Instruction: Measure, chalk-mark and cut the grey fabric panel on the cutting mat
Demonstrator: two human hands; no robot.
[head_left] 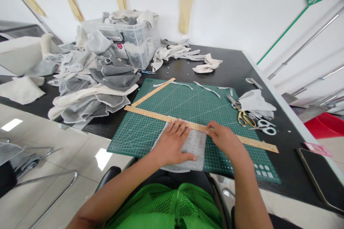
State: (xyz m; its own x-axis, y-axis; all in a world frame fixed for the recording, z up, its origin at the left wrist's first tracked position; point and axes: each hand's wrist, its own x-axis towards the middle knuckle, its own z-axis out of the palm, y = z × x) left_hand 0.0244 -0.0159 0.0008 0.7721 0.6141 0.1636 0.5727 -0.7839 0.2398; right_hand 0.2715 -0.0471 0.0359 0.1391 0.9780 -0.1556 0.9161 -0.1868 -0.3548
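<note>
Grey cloth point(197, 148) lies on our green mat point(150, 132), partly hidden beneath our left hand point(176, 143), whose fingertips press the wooden ruler point(153, 114). Our right grip point(211, 130) pinches the ruler's edge, though the thumb's underside is hidden. The phone point(319, 175) is cut off at the right.

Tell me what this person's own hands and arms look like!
The left hand and right hand are bare: no gloves. No sleeves, watches or bracelets show on the forearms. The green top has mesh full of tiny holes and a seam down the middle.
</note>
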